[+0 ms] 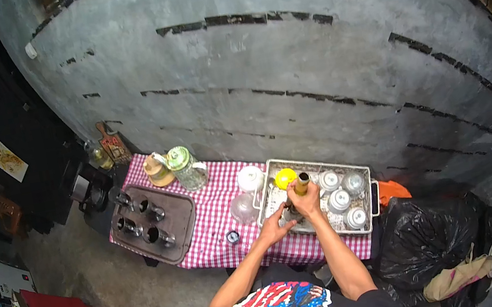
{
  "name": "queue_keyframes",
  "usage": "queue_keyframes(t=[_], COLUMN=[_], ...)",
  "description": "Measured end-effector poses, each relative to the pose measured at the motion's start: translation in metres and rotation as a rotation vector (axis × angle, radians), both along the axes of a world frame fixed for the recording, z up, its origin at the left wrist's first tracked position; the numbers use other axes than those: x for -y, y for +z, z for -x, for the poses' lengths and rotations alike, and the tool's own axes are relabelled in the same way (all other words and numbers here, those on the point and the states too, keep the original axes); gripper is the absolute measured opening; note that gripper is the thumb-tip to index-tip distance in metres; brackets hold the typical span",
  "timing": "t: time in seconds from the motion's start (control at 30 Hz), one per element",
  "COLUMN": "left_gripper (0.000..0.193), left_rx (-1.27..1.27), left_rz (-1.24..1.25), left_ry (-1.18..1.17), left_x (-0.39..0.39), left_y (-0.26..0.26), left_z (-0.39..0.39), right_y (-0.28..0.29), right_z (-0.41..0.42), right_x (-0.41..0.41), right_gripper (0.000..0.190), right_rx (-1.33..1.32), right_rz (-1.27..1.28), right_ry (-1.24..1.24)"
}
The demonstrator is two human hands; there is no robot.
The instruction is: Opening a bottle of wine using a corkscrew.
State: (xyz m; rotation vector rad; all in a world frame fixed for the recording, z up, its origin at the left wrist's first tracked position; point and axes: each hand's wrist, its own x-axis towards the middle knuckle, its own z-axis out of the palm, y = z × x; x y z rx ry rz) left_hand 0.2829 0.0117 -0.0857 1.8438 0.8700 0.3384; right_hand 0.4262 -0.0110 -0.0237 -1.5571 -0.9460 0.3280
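Note:
My right hand (306,198) grips an amber, tube-like vessel (302,185) with a dark open top, perhaps a bottle. It is tilted over a white metal tray (364,165). Lower and to the left, my left hand (275,228) has thumb and fingers around a clear glass vessel (293,215); my hands partly hide it. Beside my right hand lies a round yellow thing (285,178) in the tray. On the tray's right side, several glasses (338,200) stand with their bases up.
On the checked cloth (215,203) stand a brown tray (179,224) of several glass mugs (158,235), a green-lidded glass pitcher (187,169), a tan container (158,170) and a small dark-topped jar (233,237). A wall (228,107) rises behind; black plastic bags (428,235) sit at right.

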Motion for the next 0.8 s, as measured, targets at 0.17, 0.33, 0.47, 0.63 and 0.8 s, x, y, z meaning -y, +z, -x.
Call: queue_keyframes(t=[0.17,0.33,0.47,0.63,0.8], left_gripper=[0.074,0.081,0.077,0.073,0.065], left_rx=[-0.027,0.037,0.094,0.162,0.153], left_rz=[0.019,-0.021,-0.128,-0.101,-0.103], left_ry=[0.003,0.004,-0.019,0.021,0.071], left_x=[0.001,0.006,0.017,0.026,0.034], left_y=[0.016,0.006,0.008,0.023,0.028], left_z=[-0.001,0.004,0.013,0.035,0.062], right_y=[-0.006,-0.011,-0.014,-0.025,-0.028], right_z=[-0.006,-0.006,-0.011,-0.014,-0.011], right_x=[-0.002,0.003,0.009,0.018,0.026], right_gripper=[0.037,0.046,0.051,0.053,0.06], right_rx=[-0.007,-0.099,-0.06,-0.038,-0.08], right_rz=[0.094,-0.036,-0.023,0.019,0.162], right_ry=[0.064,0.109,0.133,0.139,0.153])
